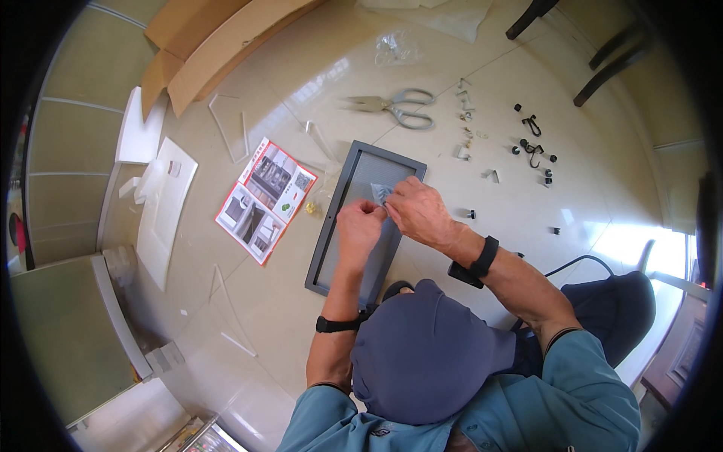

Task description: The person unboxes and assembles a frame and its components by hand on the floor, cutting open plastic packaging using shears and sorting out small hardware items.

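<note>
Both hands meet over a dark grey rectangular metal tray [324, 256] with a raised rim, lying on the floor in front of me. Between them is a small clear plastic bag [380, 193]; its contents are too small to make out. My left hand [359, 230] pinches the near edge of the bag with closed fingers. Bent over the bag from the right, my right hand [419, 214] grips it with curled fingers. To the left of the tray lies a printed instruction sheet [265, 197] with a red border and pictures.
Grey-handled scissors [392, 104] lie beyond the tray. Small metal brackets [463, 94], black hooks [532, 124] and black knobs [471, 215] are scattered to the right. An open cardboard box [218, 45] and white foam pieces [167, 203] stand at the left, chair legs [614, 68] far right.
</note>
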{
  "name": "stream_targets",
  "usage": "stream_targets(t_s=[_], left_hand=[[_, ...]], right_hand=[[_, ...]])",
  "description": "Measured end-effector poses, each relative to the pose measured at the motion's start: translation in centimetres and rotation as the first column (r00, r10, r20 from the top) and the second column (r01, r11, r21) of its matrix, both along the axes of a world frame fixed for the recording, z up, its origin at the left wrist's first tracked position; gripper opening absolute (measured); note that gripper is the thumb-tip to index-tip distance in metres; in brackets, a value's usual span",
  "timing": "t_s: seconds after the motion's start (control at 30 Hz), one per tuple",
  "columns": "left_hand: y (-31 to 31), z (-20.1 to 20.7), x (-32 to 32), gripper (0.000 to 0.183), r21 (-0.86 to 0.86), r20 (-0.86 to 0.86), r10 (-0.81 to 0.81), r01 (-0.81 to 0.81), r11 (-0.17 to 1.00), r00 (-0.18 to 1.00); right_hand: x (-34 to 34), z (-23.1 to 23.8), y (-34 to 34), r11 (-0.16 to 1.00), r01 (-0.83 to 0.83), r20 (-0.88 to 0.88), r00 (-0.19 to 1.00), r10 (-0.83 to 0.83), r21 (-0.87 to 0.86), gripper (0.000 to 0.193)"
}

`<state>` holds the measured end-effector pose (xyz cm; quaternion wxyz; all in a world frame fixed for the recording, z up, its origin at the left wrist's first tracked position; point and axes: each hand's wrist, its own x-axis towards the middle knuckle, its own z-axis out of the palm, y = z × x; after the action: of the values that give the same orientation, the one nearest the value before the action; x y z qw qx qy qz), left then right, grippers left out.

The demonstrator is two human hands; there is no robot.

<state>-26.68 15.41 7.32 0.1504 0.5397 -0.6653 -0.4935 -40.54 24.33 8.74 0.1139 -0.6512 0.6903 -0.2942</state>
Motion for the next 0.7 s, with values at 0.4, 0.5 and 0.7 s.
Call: stream_targets(t_s=[0.4, 0.5, 0.7], left_hand=[[1.6, -0.5, -0.5, 0.017, -0.023, -0.101, -0.135, 0.134, 0.991, 0.986], [2.0, -1.1, -0.5, 0.016, 0.009, -0.144, -0.138, 0.141, 0.990, 0.980], [2.5, -1.5, -0.6, 0.014, 0.154, -0.246, -0.080, 0.120, 0.981, 0.966]], right_hand=[[-1.4, 0.7, -0.2, 0.958, -0.122, -0.268, 0.944, 0.194, 0.261, 0.008], [-1.3, 0.0, -0.2, 0.937, -0.120, -0.327, 0.916, 0.232, 0.328, 0.007], [-1.2, -2.0, 0.4, 0.960, -0.063, -0.203, 0.972, 0.122, 0.274, 0.008]])
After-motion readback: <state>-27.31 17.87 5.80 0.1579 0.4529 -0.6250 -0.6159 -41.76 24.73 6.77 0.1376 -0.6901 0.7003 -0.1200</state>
